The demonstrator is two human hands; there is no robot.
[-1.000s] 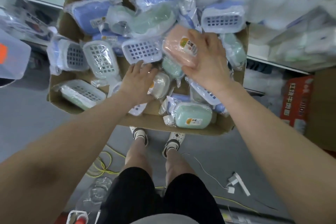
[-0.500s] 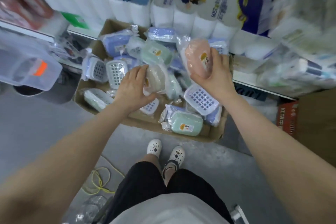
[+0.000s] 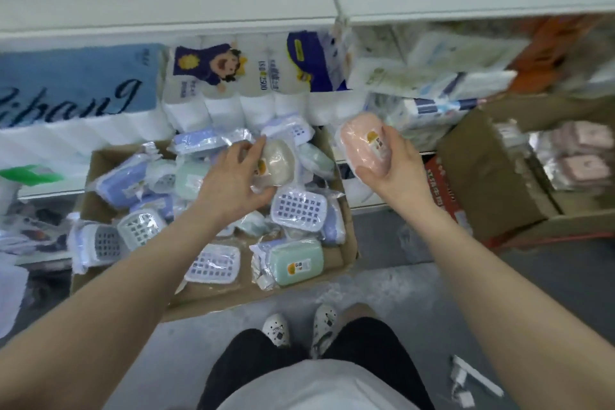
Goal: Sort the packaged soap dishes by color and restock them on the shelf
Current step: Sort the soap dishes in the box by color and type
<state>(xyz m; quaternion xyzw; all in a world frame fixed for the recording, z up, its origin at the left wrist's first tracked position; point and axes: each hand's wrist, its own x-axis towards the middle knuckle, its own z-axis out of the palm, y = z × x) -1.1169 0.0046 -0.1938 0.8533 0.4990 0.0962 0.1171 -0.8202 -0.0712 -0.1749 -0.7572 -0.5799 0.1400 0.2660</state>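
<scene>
Pink plastic-wrapped soap dish (image 3: 366,143) is riding in the right hand (image 3: 397,165), gripped; the left hand (image 3: 233,181) is gripping a beige wrapped dish (image 3: 278,161) above the cardboard box (image 3: 346,233). Picking step; shelving by colour probably follows.

head cam | faces forward-down | close over hands (image 3: 233,183) | edges apparently blurred

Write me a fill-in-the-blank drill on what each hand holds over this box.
1. The right hand holds a ____ soap dish.
2. The left hand grips a ____ soap dish.
3. The dishes lie in a ____ box.
4. A green dish lies at the box's ____ right corner.

Missing words: pink; beige; cardboard; near
</scene>
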